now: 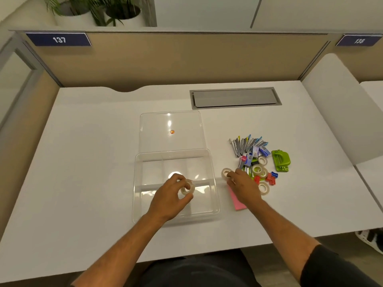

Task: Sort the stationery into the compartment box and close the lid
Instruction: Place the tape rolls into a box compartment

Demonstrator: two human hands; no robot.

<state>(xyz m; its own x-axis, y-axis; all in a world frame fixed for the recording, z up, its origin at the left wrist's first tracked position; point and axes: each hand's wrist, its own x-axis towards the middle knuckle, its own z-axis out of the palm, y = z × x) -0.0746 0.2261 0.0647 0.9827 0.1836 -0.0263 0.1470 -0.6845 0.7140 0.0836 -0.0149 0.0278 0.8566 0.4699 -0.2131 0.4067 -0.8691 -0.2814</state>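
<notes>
Left hand (pixel 173 196) over near half of the box (pixel 138 183), fingers curled round a tape roll (pixel 187 188), held above the near right compartment; touching the floor or not, cannot tell. Right hand (pixel 243 184) just right of the box, fingertips pinching a second tape roll (pixel 226 172) at the table (pixel 83 141). Pink notepad (pixel 237 201) under that wrist, right of the box. Further right of the box: stationery pile (pixel 256 160) with more tape rolls, red clips, pens and staplers bunched, green hole punch (pixel 280 160) at its outer edge. Behind the box, clear lid (pixel 157 129) lying open and flat, small orange dot on it. Step in hand, judged: sorting tape, early, compartments look bare, most of pile unsorted. Next: release left roll into its compartment, carry right roll across the box wall to join it. Lid closing last.
</notes>
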